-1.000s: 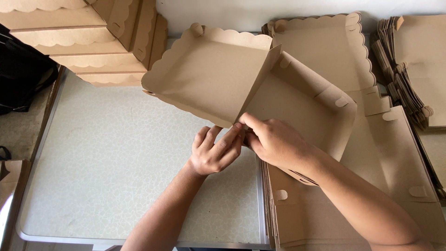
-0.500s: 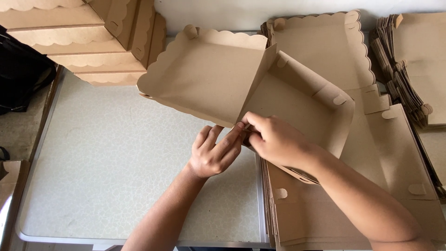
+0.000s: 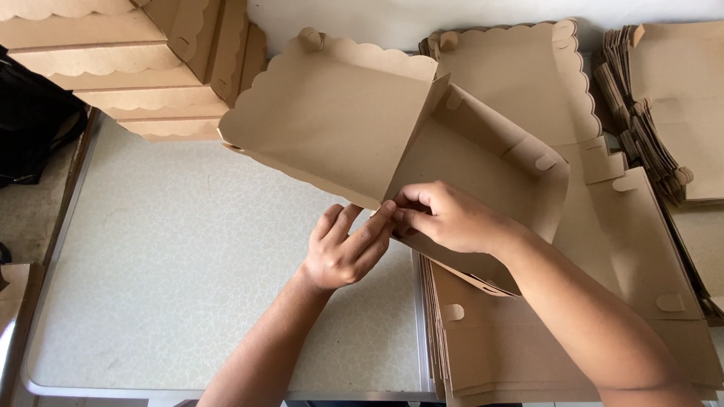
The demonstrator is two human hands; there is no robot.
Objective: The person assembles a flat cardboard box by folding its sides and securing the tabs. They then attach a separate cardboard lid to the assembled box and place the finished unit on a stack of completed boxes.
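Observation:
A brown cardboard box (image 3: 339, 128) with a scalloped lid is half folded and held above the table's middle. My left hand (image 3: 343, 249) pinches its near corner from the left, fingers pressed on the flap. My right hand (image 3: 452, 220) grips the same corner from the right, thumb and fingers closed on the box's side wall (image 3: 483, 166). The two hands touch at the corner. The lid stands open toward the left, the tray part tilts to the right.
A stack of flat, unfolded box blanks (image 3: 626, 249) lies on the right. More blanks (image 3: 671, 113) are piled at the far right. Folded boxes (image 3: 121, 68) are stacked at the back left. The pale patterned table (image 3: 166, 271) has a metal rim.
The box has shifted slightly left and its lid has dropped a little. Both hands stayed at the near corner, fingers pressing closer together.

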